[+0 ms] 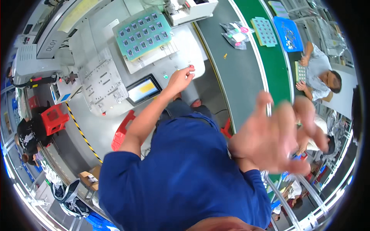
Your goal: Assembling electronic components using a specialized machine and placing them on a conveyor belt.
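Observation:
My left hand [179,81] reaches over the front edge of a white machine [197,50]. Its fingers are partly stretched and apart, with the fingertips at a small red button [191,67]. Whether they press it I cannot tell. Close by is a green button [165,76], and left of the hand a tilted touch screen [144,90] is lit. Raised close to the camera on the right, my right hand [269,134] is blurred, with its fingers spread and nothing seen in them. A green tray [143,34] with rows of small dark parts rests on the machine.
A conveyor with a green belt [269,65] runs along the right, carrying another tray [264,32] and clear plastic bags [236,35]. Beyond it are a blue bin [288,34] and a seated co-worker [322,71]. Red stools [54,118] stand at left.

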### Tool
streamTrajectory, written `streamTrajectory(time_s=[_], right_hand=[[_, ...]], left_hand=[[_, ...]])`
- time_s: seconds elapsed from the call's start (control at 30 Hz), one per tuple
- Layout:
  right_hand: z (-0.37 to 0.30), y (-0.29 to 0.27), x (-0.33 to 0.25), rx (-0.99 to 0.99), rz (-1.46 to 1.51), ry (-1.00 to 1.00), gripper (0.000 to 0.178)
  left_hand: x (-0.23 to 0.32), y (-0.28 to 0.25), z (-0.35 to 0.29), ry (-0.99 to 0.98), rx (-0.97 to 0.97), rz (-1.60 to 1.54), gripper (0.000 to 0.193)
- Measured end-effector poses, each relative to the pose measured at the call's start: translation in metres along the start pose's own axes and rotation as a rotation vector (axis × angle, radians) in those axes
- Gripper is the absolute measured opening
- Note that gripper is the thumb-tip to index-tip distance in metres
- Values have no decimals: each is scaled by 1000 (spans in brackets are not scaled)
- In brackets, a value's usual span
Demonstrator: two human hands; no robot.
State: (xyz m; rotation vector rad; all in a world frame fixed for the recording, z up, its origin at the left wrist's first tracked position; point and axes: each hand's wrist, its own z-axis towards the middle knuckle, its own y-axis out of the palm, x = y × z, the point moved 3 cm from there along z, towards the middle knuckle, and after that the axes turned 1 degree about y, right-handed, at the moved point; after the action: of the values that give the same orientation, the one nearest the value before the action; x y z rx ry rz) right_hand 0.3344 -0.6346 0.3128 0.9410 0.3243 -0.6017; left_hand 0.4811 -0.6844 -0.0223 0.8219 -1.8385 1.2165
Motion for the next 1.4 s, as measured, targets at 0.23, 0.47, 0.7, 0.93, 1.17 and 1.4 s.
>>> streamTrajectory(time_s=[0.23,0.47,0.7,0.93,1.17,1.4], right_hand=[[10,-242,105,13,-1476,218,28],[107,-380,202,203,-1362,409,34],[173,-395,249,202,-1093,804,37],[169,-400,244,242,-869,868,42],[184,-406,239,-27,-1110,822,49],[199,-407,238,-239,-1264,907,43]], left_hand=[[-46,-43,-58,-331,166,-59,29],[-40,-56,-133,-643,460,-183,26],[8,-17,-108,-723,524,-240,26],[28,-15,-73,-724,435,-227,27],[25,-24,-62,-676,564,-227,26],[22,-9,-70,-704,530,-276,27]])
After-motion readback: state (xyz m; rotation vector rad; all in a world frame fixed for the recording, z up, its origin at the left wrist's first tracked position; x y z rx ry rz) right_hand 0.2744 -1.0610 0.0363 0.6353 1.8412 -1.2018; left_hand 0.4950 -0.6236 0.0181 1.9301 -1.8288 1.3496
